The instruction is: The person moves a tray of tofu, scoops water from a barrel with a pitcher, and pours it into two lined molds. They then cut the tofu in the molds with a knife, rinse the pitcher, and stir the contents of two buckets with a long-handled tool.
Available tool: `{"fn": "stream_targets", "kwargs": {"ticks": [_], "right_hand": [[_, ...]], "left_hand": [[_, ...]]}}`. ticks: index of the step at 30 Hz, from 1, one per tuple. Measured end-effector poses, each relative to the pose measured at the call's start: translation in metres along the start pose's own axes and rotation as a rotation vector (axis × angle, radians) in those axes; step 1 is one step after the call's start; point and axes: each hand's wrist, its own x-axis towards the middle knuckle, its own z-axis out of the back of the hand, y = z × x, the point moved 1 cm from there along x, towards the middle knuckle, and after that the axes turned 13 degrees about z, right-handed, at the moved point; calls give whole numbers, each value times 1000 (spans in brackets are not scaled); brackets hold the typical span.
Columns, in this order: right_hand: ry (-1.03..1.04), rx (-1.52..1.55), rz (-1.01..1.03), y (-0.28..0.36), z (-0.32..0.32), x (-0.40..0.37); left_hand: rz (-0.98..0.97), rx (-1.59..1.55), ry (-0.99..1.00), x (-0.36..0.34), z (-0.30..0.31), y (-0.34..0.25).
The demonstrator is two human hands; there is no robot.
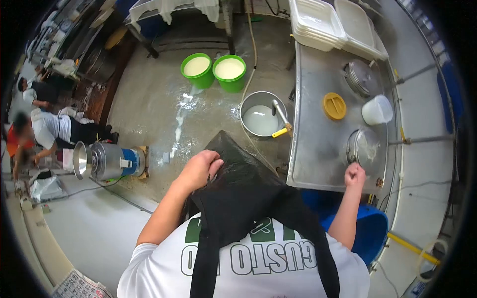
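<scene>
My left hand (201,170) hovers in front of the black apron (238,161), its fingers curled in and nothing visible in them. On the steel table (318,149) at the right, my right hand (355,175) is closed at the near edge of a round metal vessel (366,146) with whitish residue on it. Its fingertips are partly hidden, but they appear to grip that edge. Farther along the table are a white plastic tub (377,110), a yellow lid (334,106) and a second round metal vessel (361,78).
A large metal pot (262,114) of whitish liquid, with a yellow-handled tool across its rim, stands on the wet floor. Beyond it are two green buckets (229,69) of creamy liquid. A hose (254,44) crosses the floor. Left stands a steel machine (112,161); people (54,126) work behind it.
</scene>
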Motion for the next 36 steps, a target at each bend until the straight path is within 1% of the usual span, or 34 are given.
{"fn": "stream_targets", "kwargs": {"ticks": [2, 3, 6, 8, 10, 12, 14, 16, 17, 18, 19, 20, 21, 22, 23, 25, 27, 28, 29, 30, 31, 32, 33, 34, 35, 36], "right_hand": [[-83, 115, 44, -16, -29, -6], [-97, 129, 62, -19, -29, -10], [-62, 150, 102, -19, -33, -17], [-105, 125, 38, -16, -36, -30], [-49, 135, 29, -15, -32, -30], [-183, 54, 48, -14, -35, -31], [-201, 51, 53, -14, -47, -40], [-249, 45, 49, -16, -49, -41], [-221, 91, 4, -18, -44, -31], [-210, 88, 4, -19, -40, -24], [-136, 10, 20, -20, -37, -18], [-65, -70, 34, -20, -34, -11], [-110, -79, 89, -22, -40, -17], [-107, -78, 89, -23, -40, -15], [-94, -56, 73, -22, -37, -13], [-85, -37, 57, -21, -30, -8], [-63, -44, -5, -18, -26, -7], [-66, -50, -1, -18, -36, -22], [-157, -323, 109, -20, -59, -55], [-247, -596, 219, -20, -72, -73], [-247, -602, 224, -19, -56, -62], [-274, -1001, 610, -17, -30, -43], [-290, -1389, 1005, -19, -33, -48], [-289, -1393, 1004, -20, -34, -51], [-226, -1483, 1217, -19, -35, -56], [-158, -1565, 1433, -22, -53, -73]], "left_hand": [[-55, 27, -64, 13, -1, -5], [-46, 32, -48, 18, -2, -9], [-87, 67, -33, 25, 2, -28], [-125, 94, -25, 28, 7, -36], [-153, 113, -12, 28, 9, -39], [-154, 98, -7, 28, 8, -38], [-167, 88, -15, 25, 10, -36], [-210, 26, -80, 18, 16, -32], [-210, 22, -91, 15, 19, -28], [-169, -9, -115, 12, 21, -23], [-129, -40, -137, 11, 22, -19], [-128, -45, -144, 9, 20, -16], [-81, -31, -162, 9, 19, -11], [-35, -15, -178, 10, 19, -8], [-35, -16, -180, 14, 17, -3], [-111, -3, -161, 18, 11, 0], [-112, -15, -135, 19, 11, -2], [-117, -26, -112, 20, 11, -3], [-117, -34, -109, 22, 11, -1], [-77, -22, -158, 24, 10, 3], [-35, -9, -209, 26, 10, 7], [-34, -15, -209, 27, 11, 10], [7, 0, -230, 28, 14, 13], [49, 17, -250, 28, 17, 16], [51, 16, -248, 27, 20, 18], [65, 56, -201, 24, 25, 15]]}}
